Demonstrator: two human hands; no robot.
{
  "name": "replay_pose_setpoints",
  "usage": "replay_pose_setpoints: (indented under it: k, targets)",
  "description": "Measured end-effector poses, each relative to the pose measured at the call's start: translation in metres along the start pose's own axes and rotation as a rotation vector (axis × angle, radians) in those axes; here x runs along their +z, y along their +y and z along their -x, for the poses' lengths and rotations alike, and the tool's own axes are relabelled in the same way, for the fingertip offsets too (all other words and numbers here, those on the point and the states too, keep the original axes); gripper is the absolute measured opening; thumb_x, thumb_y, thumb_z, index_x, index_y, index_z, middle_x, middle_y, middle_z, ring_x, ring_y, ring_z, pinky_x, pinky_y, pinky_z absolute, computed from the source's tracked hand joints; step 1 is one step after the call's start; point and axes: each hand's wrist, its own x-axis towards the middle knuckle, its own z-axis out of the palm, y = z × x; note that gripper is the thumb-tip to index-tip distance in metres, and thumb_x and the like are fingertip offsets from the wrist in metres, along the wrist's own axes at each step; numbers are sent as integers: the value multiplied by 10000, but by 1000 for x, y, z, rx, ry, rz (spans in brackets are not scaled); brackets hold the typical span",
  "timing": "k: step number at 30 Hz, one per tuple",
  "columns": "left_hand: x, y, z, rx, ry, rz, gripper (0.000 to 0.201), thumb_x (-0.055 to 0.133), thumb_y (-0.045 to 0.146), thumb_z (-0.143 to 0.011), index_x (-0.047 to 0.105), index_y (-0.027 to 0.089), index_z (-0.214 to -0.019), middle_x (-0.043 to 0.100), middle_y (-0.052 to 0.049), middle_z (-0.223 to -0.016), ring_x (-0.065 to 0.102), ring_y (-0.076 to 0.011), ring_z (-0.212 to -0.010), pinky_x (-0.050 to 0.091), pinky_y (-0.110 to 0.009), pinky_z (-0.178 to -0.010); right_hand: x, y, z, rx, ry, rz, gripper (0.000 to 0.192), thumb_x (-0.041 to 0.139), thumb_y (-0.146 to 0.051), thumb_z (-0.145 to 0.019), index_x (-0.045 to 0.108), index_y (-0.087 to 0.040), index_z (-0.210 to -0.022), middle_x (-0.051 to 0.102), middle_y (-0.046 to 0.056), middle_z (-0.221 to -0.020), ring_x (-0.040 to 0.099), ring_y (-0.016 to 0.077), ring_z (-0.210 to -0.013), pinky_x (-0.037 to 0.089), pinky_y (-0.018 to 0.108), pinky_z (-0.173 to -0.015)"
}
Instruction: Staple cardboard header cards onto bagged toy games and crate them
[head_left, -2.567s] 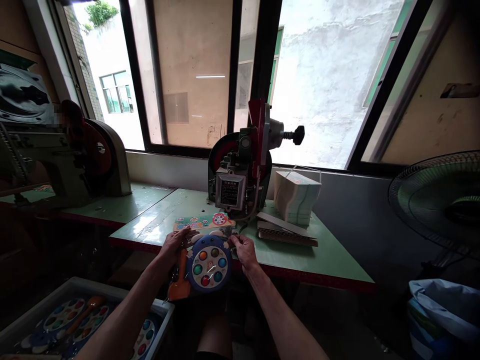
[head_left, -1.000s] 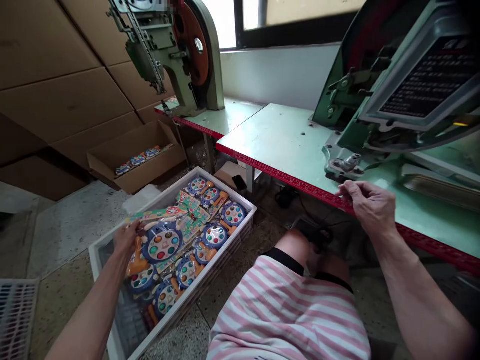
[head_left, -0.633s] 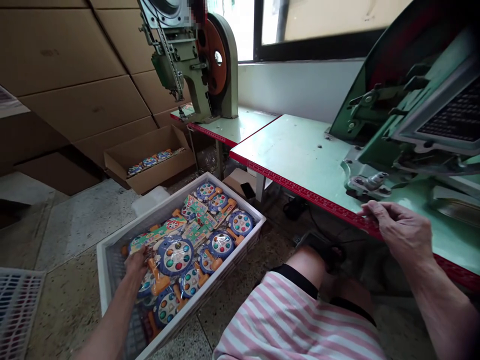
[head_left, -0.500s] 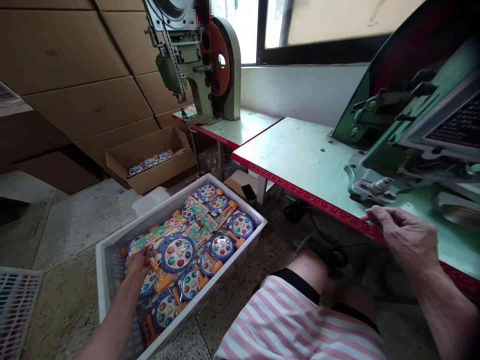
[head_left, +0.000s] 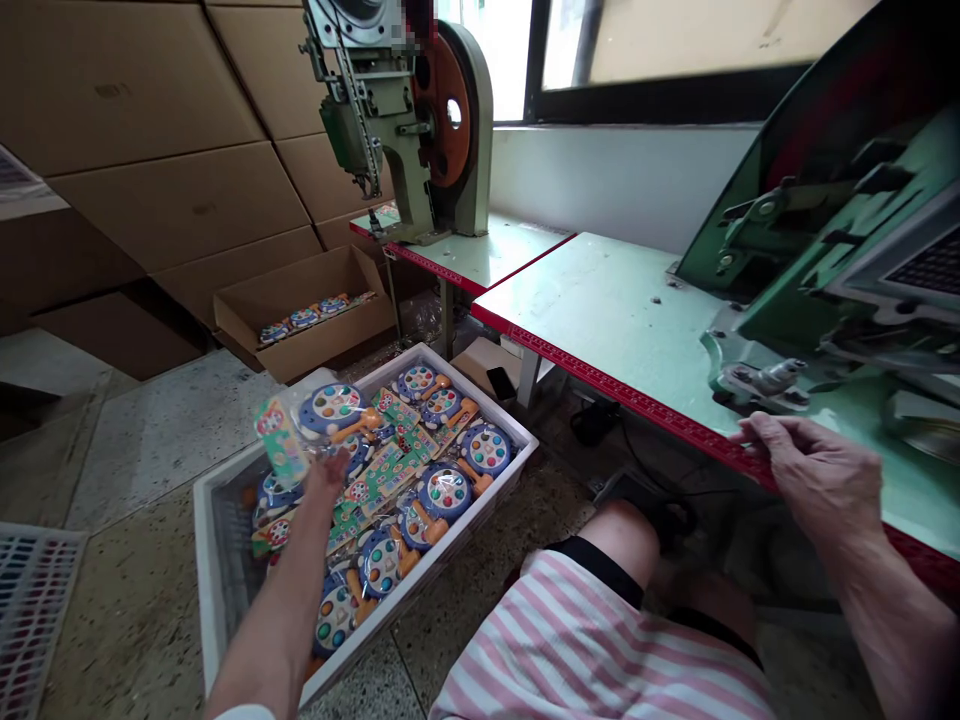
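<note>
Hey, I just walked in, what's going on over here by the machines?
A seated person is leaning toward a white crate on the floor that is full of bagged toys. Their left hand holds one packaged toy up above the crate. Their right hand rests on the red edge of the green table, just in front of a green machine. Farther back, an open cardboard box holds a few more of the toys.

No text can be read. The header card [head_left: 275, 440] of the toy pack in the left hand [head_left: 328, 472] carries colourful print too small and blurred to make out. The dark plate [head_left: 924, 268] on the green machine [head_left: 825, 250] on the bench [head_left: 600, 310] bears lines of lettering, all illegible.
</note>
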Motion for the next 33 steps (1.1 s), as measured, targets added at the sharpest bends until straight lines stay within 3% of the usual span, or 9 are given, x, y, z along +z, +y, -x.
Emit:
replay_pose_setpoints:
  k: [3, 6, 12, 20, 23, 26, 27, 30, 33]
  targets:
    - [15, -57, 5, -142, -110, -142, 358, 670, 346, -977, 633, 164, -1282, 669, -104, -1263, 692, -231, -1041, 608, -431, -869, 0, -3, 1, 10, -24, -44, 506, 687, -729, -781, 788, -235, -818, 793, 163, -882, 720, 246, -732, 534, 377, -667]
    - [2, -95, 17, -192, -171, -259, 276, 675, 296, -976, 659, 138, -1202, 715, -87, -1143, 720, -199, -939, 624, -382, -806, -1, -4, 1, -3, -22, -30, 501, 679, -722, -789, 784, -233, -808, 791, 165, -886, 717, 241, -738, 537, 368, -671]
    - [-33, -117, 42, -112, -235, -374, 129, 742, 89, -833, 695, 120, -949, 792, -123, -849, 791, -241, -813, 637, -324, -799, -1, 2, -1, -19, -25, -44, 426, 676, -636, -814, 782, -224, -832, 797, 121, -849, 732, 244, -733, 541, 347, -670]
    - [-16, -139, 85, -18, -372, -447, 264, 832, 268, -708, 717, 145, -911, 805, -134, -833, 795, -258, -768, 634, -337, -764, -14, 11, 6, -99, -48, -40, 360, 672, -597, -802, 784, -255, -826, 796, 74, -807, 735, 251, -722, 533, 340, -645]
    - [-2, -142, 110, -5, -475, -464, 408, 873, 382, -649, 730, 146, -950, 812, -148, -892, 799, -272, -810, 634, -348, -780, -44, 21, 4, -179, 156, 89, 317, 672, -568, -818, 780, -271, -836, 780, 50, -761, 736, 252, -713, 525, 343, -655]
    - [17, -146, 131, -29, -588, -524, 509, 924, 480, -553, 742, 183, -923, 817, -126, -853, 802, -297, -810, 641, -355, -748, -98, 31, -11, -270, 445, 234, 353, 647, -557, -854, 771, -230, -899, 767, 67, -769, 718, 259, -745, 537, 362, -754]
    - [26, -149, 134, -38, -621, -551, 549, 946, 511, -493, 748, 203, -901, 819, -112, -835, 803, -312, -807, 647, -371, -750, -118, 33, -19, -312, 482, 304, 380, 628, -553, -876, 766, -211, -965, 773, 84, -828, 709, 267, -805, 535, 373, -806]
    - [62, -157, 135, -65, -701, -606, 664, 950, 658, -305, 759, 263, -803, 827, -95, -814, 796, -397, -874, 654, -456, -816, -176, 42, -51, -360, 455, 609, 497, 595, -491, -936, 655, -158, -1300, 709, 161, -1269, 587, 319, -1191, 467, 431, -1006]
    - [101, -162, 144, -92, -786, -680, 705, 900, 756, -235, 773, 312, -767, 829, -87, -815, 782, -443, -919, 638, -508, -874, -215, 56, -81, -257, 389, 834, 571, 625, -437, -943, 551, -151, -1432, 574, 178, -1475, 474, 362, -1327, 388, 504, -1082]
